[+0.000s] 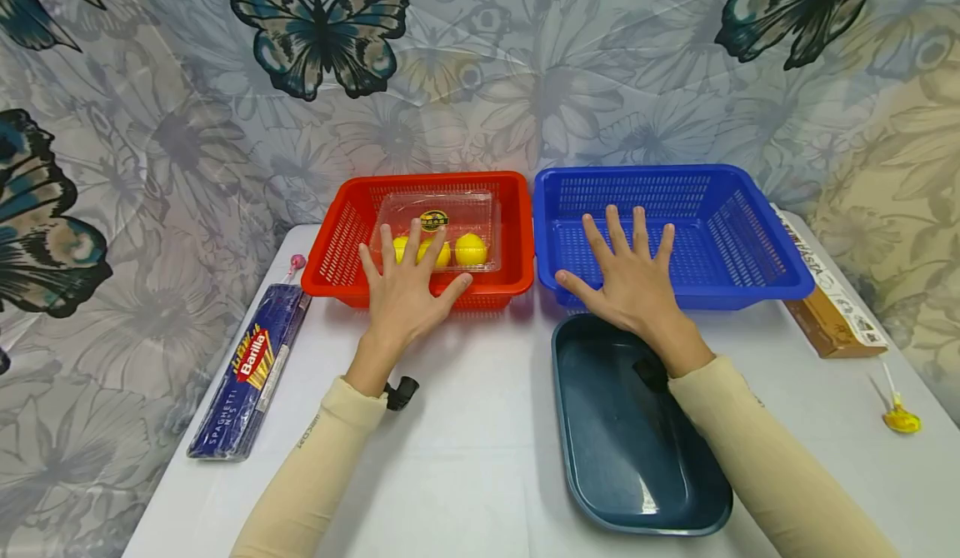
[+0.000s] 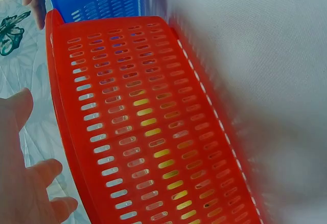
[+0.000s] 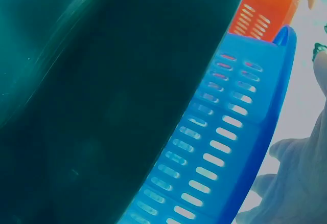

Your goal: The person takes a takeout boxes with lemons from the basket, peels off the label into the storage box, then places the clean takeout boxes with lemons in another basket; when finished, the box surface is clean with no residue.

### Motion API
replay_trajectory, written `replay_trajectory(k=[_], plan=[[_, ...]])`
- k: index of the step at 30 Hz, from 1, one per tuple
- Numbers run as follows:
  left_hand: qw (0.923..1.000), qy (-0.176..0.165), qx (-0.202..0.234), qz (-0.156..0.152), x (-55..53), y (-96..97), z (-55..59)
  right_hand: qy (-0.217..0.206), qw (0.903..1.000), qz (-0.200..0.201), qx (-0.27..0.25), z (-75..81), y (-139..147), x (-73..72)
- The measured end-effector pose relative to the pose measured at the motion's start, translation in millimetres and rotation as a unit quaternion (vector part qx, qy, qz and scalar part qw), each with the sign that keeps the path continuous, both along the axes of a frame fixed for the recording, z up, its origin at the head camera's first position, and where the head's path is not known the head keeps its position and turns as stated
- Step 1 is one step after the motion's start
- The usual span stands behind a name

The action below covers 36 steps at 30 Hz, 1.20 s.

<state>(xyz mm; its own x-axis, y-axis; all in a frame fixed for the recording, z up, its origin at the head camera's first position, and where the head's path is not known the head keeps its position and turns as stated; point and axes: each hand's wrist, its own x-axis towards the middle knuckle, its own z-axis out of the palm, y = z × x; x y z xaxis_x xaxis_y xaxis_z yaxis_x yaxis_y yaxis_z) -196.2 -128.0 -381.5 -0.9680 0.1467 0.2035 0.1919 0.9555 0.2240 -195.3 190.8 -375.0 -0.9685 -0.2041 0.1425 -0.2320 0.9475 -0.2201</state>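
From where I stood, the dark tray (image 1: 626,441) sat nearest, on the right of the bench (image 1: 465,458), with the right sleeve (image 1: 757,450) slanting over its edge; a dropped elbow, I thought, could snag that rim and drag the tray askew; on the left, the spaghetti packet (image 1: 251,375) lay close to the bench's side edge, so a careless sweep might send it over; the yellow lollipop (image 1: 902,420), on the right, seemed to run a similar risk. Farther off, the left hand (image 1: 407,296) hung over the near rim of the red basket (image 1: 495,290), the right hand (image 1: 637,287) over that of the blue basket (image 1: 750,250); both were spread wide, fingers fanned, holding nothing. Inside the red basket lay the clear box (image 1: 471,212) with round yellow things (image 1: 471,250) in it; a palm pressed flat could buckle the thin plastic, and a one-handed pinch might pop it and let them roll; the two baskets stood so close that hauling on one could drag the other; the pasta box (image 1: 832,316), just beyond the blue one's right side, might be shoved if that basket slid.
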Motion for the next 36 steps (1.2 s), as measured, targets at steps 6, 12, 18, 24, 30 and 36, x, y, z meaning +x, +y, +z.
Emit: replay_trajectory(k=[6,12,18,24,30,36], plan=[[0.9999,0.008,0.013,0.003,0.6,-3.5,1.2,-0.007,0.9998,0.004,-0.017,4.3,-2.8,-1.2],[0.9995,0.012,0.029,0.007,2.6,-8.0,1.2,-0.016,0.9993,0.01,-0.034,7.8,-10.1,-4.4],[0.9992,0.017,0.035,0.014,4.4,-14.1,-0.6,-0.019,0.9989,0.016,-0.04,9.5,-20.7,-8.3],[0.9987,0.025,0.04,0.019,6.8,-21.7,-3.3,-0.023,0.9979,0.028,-0.054,9.8,-32.0,-11.9],[0.9975,0.031,0.057,0.029,9.5,-29.6,-6.7,-0.034,0.996,0.04,-0.072,11.4,-42.6,-15.2],[0.9961,0.041,0.058,0.053,11.9,-37.1,-9.3,-0.046,0.9937,0.054,-0.087,12.1,-54.0,-19.4]])
